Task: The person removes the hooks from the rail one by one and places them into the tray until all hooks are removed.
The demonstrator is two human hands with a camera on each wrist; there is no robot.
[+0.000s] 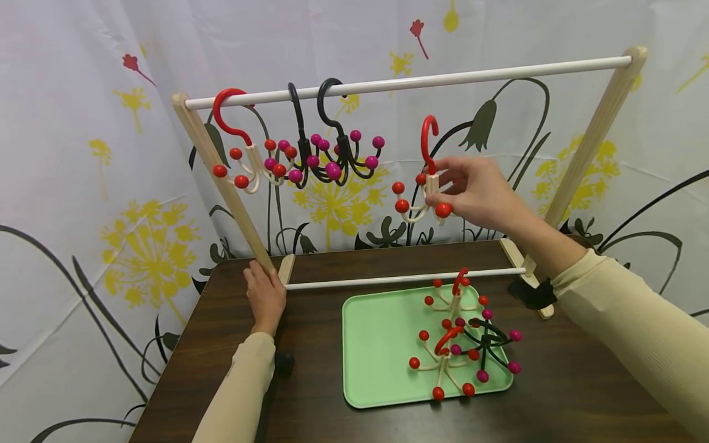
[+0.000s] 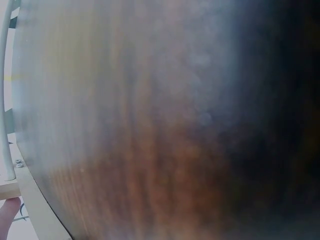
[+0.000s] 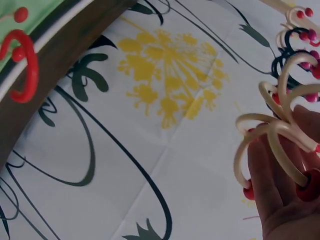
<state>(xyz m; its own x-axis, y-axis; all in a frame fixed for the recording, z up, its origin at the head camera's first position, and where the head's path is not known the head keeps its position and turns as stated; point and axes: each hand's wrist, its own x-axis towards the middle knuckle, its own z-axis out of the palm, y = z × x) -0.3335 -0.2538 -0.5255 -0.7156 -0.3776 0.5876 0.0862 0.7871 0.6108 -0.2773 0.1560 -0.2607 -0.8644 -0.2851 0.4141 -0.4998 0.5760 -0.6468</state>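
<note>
My right hand point(image 1: 479, 191) pinches the cream stem of a multi-arm hanger point(image 1: 432, 183) with a red hook and red ball tips. That hanger is upright below the rack's white top rod point(image 1: 410, 82), its hook apart from the rod. In the right wrist view, its curved cream arms point(image 3: 282, 127) spread in front of the fingers. My left hand point(image 1: 264, 298) grips the foot of the rack's left wooden post point(image 1: 227, 184). From the rod hang a red-hooked cream hanger point(image 1: 253, 157) at the left and two black hangers point(image 1: 343, 144) with magenta balls.
A green tray point(image 1: 376, 351) lies on the dark wood table point(image 1: 310, 406). On its right side are two red-hooked cream hangers point(image 1: 445, 357) and a black hanger point(image 1: 485, 343), close together. A white lower rod point(image 1: 399, 280) runs behind the tray. A patterned curtain point(image 1: 138, 111) hangs behind.
</note>
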